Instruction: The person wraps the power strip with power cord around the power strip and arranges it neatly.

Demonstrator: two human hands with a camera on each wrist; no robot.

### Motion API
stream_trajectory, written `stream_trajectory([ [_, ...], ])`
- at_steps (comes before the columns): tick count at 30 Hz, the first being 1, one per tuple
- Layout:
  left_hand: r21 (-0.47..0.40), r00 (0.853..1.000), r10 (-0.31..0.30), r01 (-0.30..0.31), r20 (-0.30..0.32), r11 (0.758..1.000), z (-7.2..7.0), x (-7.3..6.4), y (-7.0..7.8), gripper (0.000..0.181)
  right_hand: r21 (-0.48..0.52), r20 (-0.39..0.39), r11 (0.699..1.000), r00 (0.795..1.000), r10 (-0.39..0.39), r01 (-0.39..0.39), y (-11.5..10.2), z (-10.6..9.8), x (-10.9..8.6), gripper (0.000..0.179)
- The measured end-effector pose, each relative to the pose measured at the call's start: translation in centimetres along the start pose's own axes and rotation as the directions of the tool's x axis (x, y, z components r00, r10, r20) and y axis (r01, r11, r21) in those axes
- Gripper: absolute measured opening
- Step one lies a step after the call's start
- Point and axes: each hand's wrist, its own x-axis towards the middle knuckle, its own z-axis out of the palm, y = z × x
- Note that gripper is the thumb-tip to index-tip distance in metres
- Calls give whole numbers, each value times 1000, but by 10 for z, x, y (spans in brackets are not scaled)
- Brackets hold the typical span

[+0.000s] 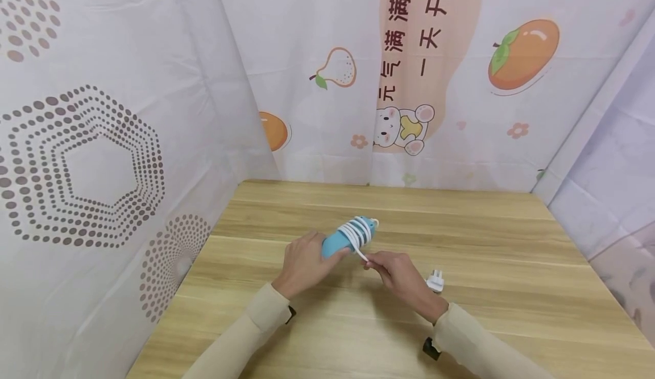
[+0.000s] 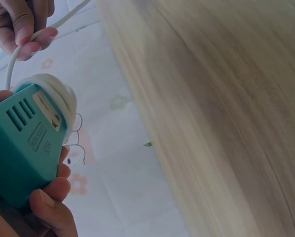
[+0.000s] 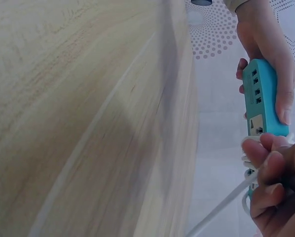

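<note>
Blue plastic strip (image 1: 334, 246), frame centre: likely light, rigid, best held by its bare end, where left hand (image 1: 309, 259) wraps it; right hand (image 1: 401, 277) pinches bendy cord (image 2: 58, 94).

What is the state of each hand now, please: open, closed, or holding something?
Left hand: closed, holding the blue power strip.
Right hand: closed, pinching the white cable.

Right hand (image 1: 398, 272) pinched, left (image 1: 305, 261) apparently curled
</note>
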Motion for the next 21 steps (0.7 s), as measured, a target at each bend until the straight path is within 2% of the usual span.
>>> stream_trajectory([
  [11,-119,1000,-14,13,-10,993,-4,-1,3,54,37,3,999,1000,15,-15,-3,-3,1,20],
  [17,-159,1000,-24,20,-19,987,-4,-1,5,55,20,-12,1000,1000,8,-7,-5,-3,2,18],
  [21,-208,999,-34,30,-13,978,-9,0,9,52,27,19,998,998,61,-61,-4,-3,0,15],
])
